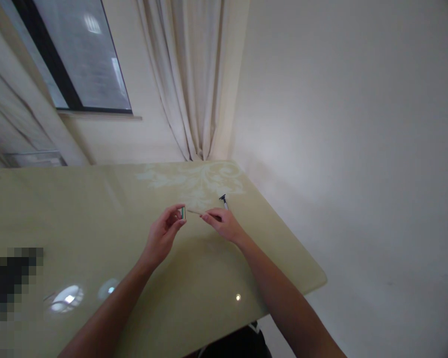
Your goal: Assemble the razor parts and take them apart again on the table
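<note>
My left hand (164, 232) is raised over the table, thumb and fingers pinching a small, flat, box-like piece (183, 213) with green and white on it; its exact kind is too small to make out. Facing it from the right, my right hand (224, 224) grips a thin pale stick (194, 212) whose narrow tip points at the small piece. Tip and piece are very close, and I cannot tell if they touch. Just beyond my right hand lies a razor (223, 198) with a dark head and light handle, its lower end hidden by the hand.
The glossy pale-green table (97, 214) has a white floral pattern at its far end. Its right edge runs along a plain wall (339, 149). Curtains (194, 74) and a window (85, 54) are behind it. A dark pixelated patch (7, 283) covers something at left.
</note>
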Demonstrator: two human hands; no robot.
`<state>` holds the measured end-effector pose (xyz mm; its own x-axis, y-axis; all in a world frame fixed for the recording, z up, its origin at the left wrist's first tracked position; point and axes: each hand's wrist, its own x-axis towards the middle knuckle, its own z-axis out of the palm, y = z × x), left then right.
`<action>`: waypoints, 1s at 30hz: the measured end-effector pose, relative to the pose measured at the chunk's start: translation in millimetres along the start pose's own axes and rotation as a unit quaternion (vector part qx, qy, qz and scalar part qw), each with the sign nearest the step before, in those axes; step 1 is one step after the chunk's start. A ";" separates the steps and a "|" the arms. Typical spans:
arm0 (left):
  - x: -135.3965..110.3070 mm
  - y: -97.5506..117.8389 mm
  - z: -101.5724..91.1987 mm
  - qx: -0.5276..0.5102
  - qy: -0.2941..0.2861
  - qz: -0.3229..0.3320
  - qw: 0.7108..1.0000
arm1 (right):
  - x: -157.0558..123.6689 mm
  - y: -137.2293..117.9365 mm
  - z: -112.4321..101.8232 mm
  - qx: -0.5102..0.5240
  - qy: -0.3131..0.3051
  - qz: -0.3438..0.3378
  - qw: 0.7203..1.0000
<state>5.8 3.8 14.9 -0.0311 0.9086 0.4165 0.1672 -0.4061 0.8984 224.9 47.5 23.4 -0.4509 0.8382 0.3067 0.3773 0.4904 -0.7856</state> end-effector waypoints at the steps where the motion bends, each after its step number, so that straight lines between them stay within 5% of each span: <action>1: -0.4 0.8 0.4 0.000 -0.003 0.000 1.000 | 0.0 -0.4 0.0 0.005 0.002 0.000 1.000; 30: -1.2 0.5 0.5 -0.021 -0.019 -0.019 0.999 | 0.7 0.7 -0.6 -0.012 -0.004 -0.013 1.000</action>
<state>6.5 2.5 14.8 0.0006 0.9264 0.3766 0.1260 -0.3736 0.9190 225.4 48.6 23.4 -0.4665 0.8235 0.3229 0.3847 0.5176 -0.7643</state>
